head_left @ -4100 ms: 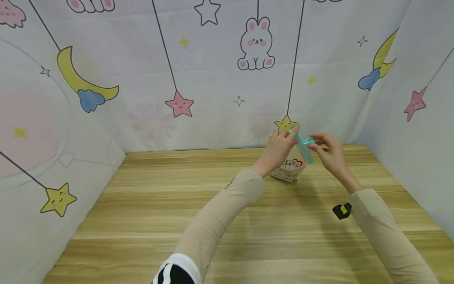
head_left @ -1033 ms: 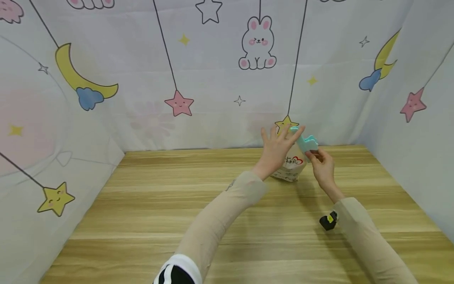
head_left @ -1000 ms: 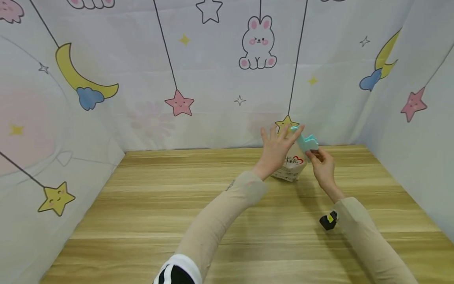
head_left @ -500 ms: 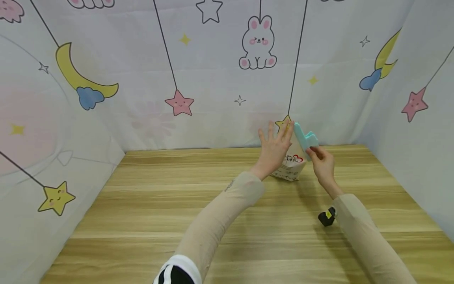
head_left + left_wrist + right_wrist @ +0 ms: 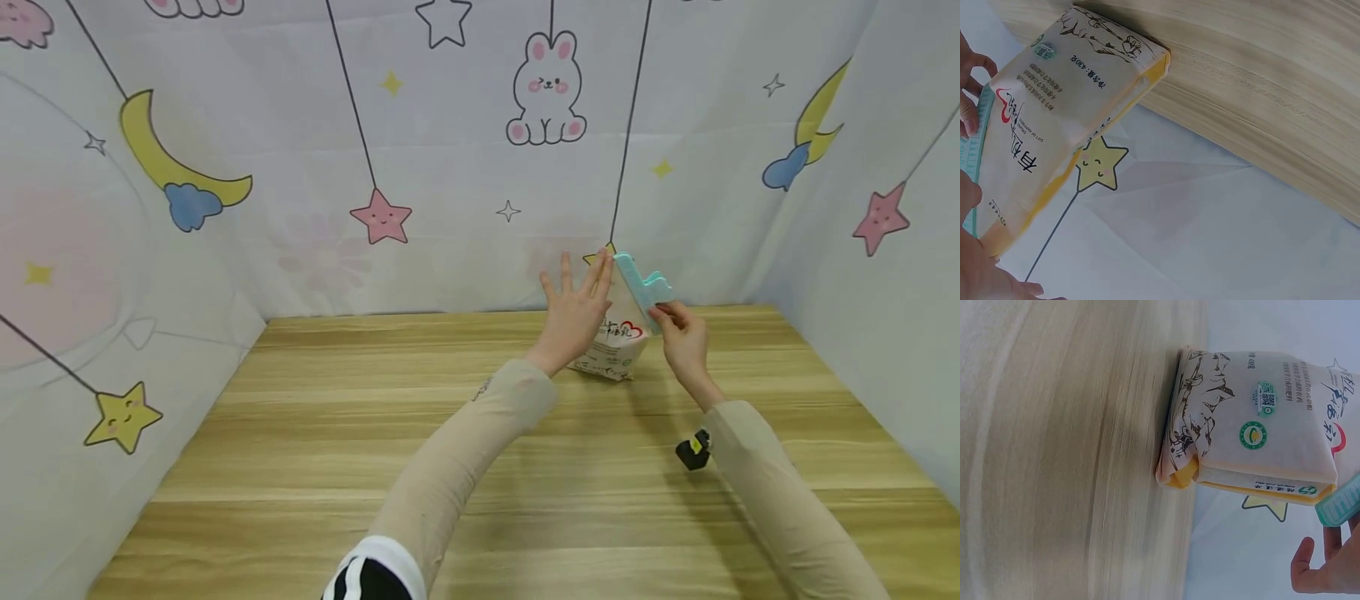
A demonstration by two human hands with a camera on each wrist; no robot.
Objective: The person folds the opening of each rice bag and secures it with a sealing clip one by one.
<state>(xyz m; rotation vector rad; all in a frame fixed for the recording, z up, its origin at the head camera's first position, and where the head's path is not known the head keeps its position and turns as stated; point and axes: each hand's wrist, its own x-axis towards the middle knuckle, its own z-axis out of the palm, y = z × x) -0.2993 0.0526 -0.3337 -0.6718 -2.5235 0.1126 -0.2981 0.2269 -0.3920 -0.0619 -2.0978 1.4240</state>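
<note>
A cream printed paper food bag (image 5: 611, 354) stands near the table's back edge, its upper part slanting to a narrow top. Along its upper right edge lies a teal bag clip (image 5: 636, 287), its lever sticking out to the right. My left hand (image 5: 572, 323) is against the bag's upper left side, fingers straight and spread. My right hand (image 5: 686, 342) pinches the clip's lower end between thumb and fingers. The left wrist view shows the bag (image 5: 1054, 94) with the clip (image 5: 984, 122) along its edge. In the right wrist view, fingers of my right hand (image 5: 1335, 569) are beside the clip (image 5: 1342, 503).
The wooden table (image 5: 375, 433) stretches in front of the bag. Behind it hangs a white printed curtain (image 5: 457, 150), which also closes off both sides. A small black device (image 5: 693, 450) sits at my right wrist.
My right hand has shifted from the clip's lever down to its lower end. My left hand has moved off the clip's top, slightly left, with fingers spread. The clip's top is now more exposed.
</note>
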